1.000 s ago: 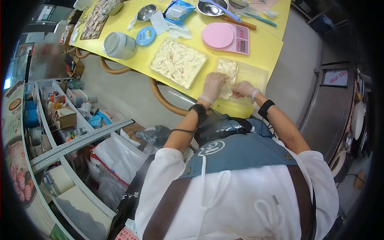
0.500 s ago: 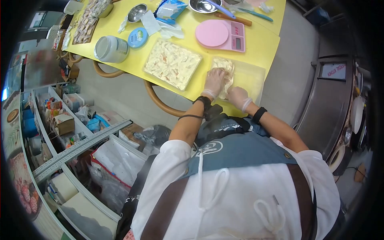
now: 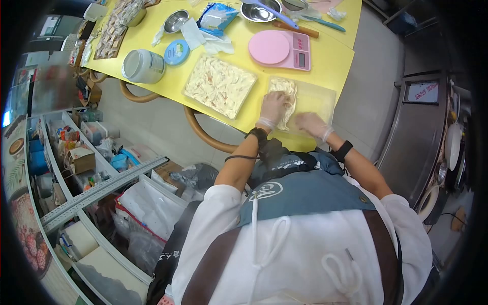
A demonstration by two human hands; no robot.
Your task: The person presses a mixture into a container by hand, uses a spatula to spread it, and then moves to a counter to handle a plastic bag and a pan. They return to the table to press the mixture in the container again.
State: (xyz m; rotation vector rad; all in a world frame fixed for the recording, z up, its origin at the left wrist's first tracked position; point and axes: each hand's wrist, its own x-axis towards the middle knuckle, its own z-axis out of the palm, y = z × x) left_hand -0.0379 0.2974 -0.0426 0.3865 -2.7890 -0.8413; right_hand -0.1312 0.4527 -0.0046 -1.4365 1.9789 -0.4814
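Observation:
My left hand [image 3: 273, 108], in a clear glove, rests with bent fingers on a soft, creamy dough-like mass [image 3: 285, 86]. This mass lies lengthwise along the left side of a translucent rectangular tray [image 3: 325, 96]. My right hand [image 3: 312, 125], also gloved, is over the tray's near right part, a little apart from the mass. Its fingers are curled; whether anything small is between them is hidden. Left of my hands stands a second tray filled to the edges with a lumpy cream-coloured mixture [image 3: 219, 84].
A pink kitchen scale [image 3: 272, 48] stands behind the trays on the yellow table [image 3: 330, 63]. Nearby are an open plastic jar [image 3: 145, 66], its blue lid [image 3: 177, 52], a blue bag [image 3: 217, 18] and a metal bowl [image 3: 260, 11]. A wooden chair rail [image 3: 203, 133] is below the table edge.
My right hand has moved away from the mass to the right. My left hand stays at the mass, shifted slightly. The camera view has shifted a little.

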